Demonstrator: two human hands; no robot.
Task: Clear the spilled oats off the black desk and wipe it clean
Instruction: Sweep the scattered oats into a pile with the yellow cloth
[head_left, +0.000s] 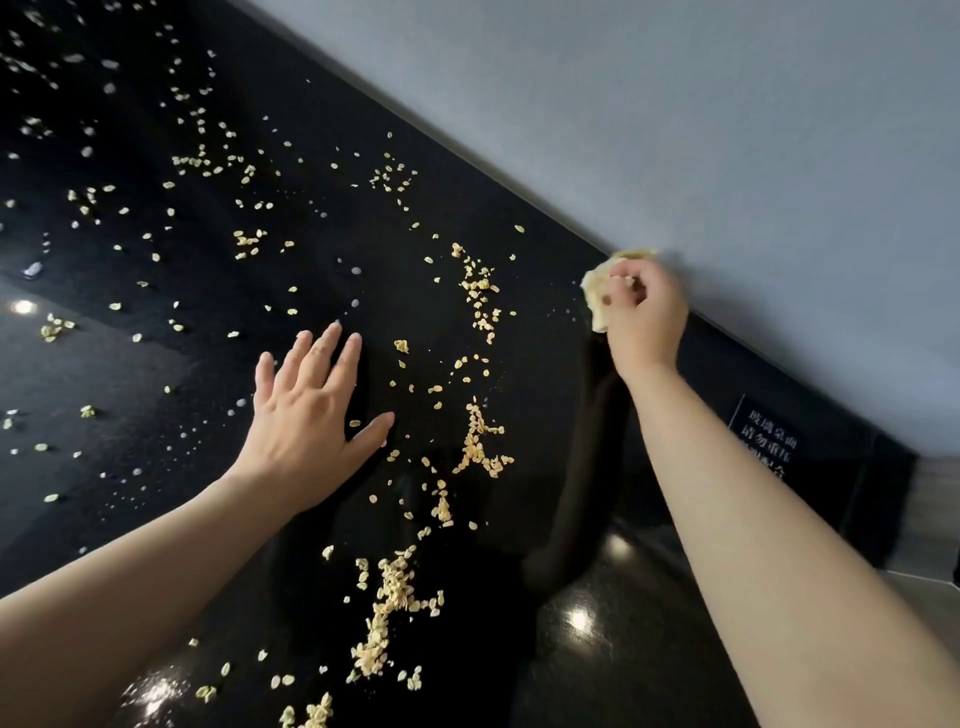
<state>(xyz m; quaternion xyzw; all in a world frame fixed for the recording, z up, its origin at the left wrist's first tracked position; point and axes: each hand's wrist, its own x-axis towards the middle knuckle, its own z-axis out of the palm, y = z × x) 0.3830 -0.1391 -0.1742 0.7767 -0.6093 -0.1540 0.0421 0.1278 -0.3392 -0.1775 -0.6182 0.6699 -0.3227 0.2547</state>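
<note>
- Head view: we see the oats (387, 587) strewn over the black desk (156, 364). The thickest lie in a loose band whose long axis runs from the near edge toward the back edge by the grey wall (675, 130).
- Our left hand (306, 410) lies palm down just left of that band, fingers straight and spread.
- Our right hand (644, 312) is at the back edge, fingers curled round a pale yellow wad (597, 299).
- A label (769, 441) with white characters sits near the desk's back right corner.

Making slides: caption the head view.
Left hand open over spilled oats on the black desk; right hand grips a yellowish cloth.
</note>
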